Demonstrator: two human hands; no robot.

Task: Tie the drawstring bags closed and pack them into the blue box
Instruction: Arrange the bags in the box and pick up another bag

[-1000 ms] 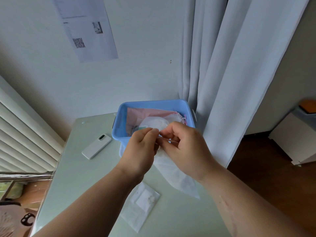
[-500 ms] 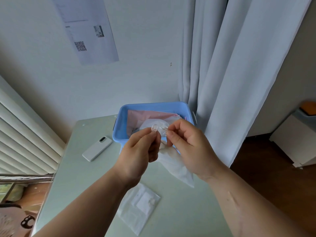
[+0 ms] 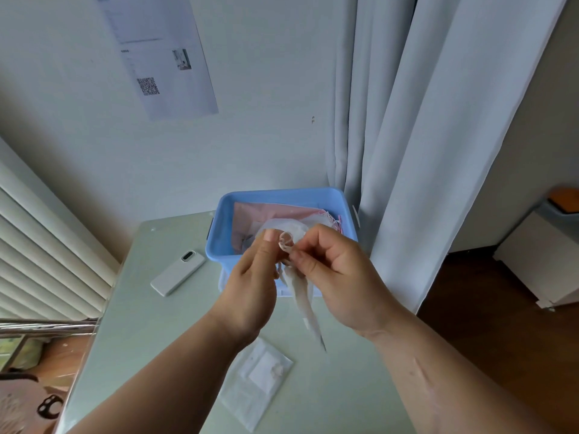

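A white sheer drawstring bag (image 3: 300, 296) hangs above the table, gathered thin and twisted. My left hand (image 3: 252, 288) and my right hand (image 3: 336, 277) pinch its white drawstring, which forms a small loop (image 3: 285, 242) between my fingertips. Just behind my hands stands the blue box (image 3: 219, 242), holding a pink bag (image 3: 269, 213) and a white bag (image 3: 288, 225). A flat white drawstring bag (image 3: 255, 382) lies on the table under my forearms.
A white phone (image 3: 178, 272) lies on the pale green table (image 3: 150, 324) left of the box. White curtains (image 3: 407, 151) hang right of the box; the table's right edge drops to a wooden floor. A radiator runs along the left wall.
The hanging bag has drawn up from a wide sheet into a narrow twisted strip. My hands have risen slightly and a drawstring loop now shows between my fingertips.
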